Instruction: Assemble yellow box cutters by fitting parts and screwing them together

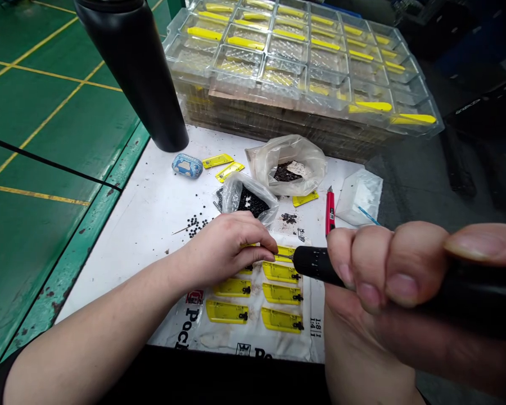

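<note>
My right hand [398, 267] is wrapped round a black electric screwdriver [316, 263], its thin bit pointing left. At the bit's tip, my left hand [236, 244] has thumb and forefinger pinched together; what lies between them is too small to make out. Both work just above the upper rows of yellow plastic parts [280, 293], set out in two columns on a printed white plastic sheet [219, 340]. Small black pieces [297, 324] sit at the right ends of the lower parts. My left hand partly covers the upper yellow parts.
Behind the hands stand a bag of black bits [274, 208] and a larger open bag [312, 154]. A red cutter [330, 211], a blue tin [187, 166] and a black bottle [139, 73] are nearby. Clear divided trays [287, 53] holding yellow parts rise at the back.
</note>
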Demonstrator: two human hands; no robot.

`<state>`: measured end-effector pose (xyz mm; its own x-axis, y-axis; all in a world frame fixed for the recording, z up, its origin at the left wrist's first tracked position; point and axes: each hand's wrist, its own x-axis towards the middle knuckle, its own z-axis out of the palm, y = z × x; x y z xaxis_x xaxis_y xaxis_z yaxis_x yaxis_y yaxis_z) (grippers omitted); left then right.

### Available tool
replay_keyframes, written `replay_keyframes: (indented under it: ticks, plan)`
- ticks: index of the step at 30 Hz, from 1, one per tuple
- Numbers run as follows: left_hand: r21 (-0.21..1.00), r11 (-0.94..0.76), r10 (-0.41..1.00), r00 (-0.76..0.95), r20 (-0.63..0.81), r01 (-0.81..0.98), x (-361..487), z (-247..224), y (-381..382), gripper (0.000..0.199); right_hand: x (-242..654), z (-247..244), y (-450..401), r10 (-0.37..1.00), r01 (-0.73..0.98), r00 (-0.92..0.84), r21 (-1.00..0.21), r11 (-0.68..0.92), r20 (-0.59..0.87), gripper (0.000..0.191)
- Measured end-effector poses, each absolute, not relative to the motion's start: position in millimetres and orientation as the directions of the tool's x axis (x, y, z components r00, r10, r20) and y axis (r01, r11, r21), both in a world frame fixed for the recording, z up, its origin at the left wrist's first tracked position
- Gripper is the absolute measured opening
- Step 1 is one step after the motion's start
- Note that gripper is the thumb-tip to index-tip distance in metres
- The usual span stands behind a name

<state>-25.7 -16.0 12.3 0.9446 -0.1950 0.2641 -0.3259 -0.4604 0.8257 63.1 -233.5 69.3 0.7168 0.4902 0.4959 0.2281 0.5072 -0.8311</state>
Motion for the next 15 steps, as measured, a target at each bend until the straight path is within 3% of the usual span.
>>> replay_keyframes:
  ticks: [7, 15]
  plan:
    - [0.841, -0.43, -0.206, 0.942, 0.263, -0.329, -24.0, 9.8, -15.4, 0.01, 60.3, 72.0, -228.2, 0.444, 0.203, 0.75, -0.81, 0.551, 0.49, 0.018]
    - [0.86, -0.39, -0.223, 0.94, 0.258, -0.328, -26.3, 9.2, -14.2, 0.012, 61.3, 72.5, -232.4, 0.513, 0.221, 0.694, -0.827, 0.516, 0.505, 0.028]
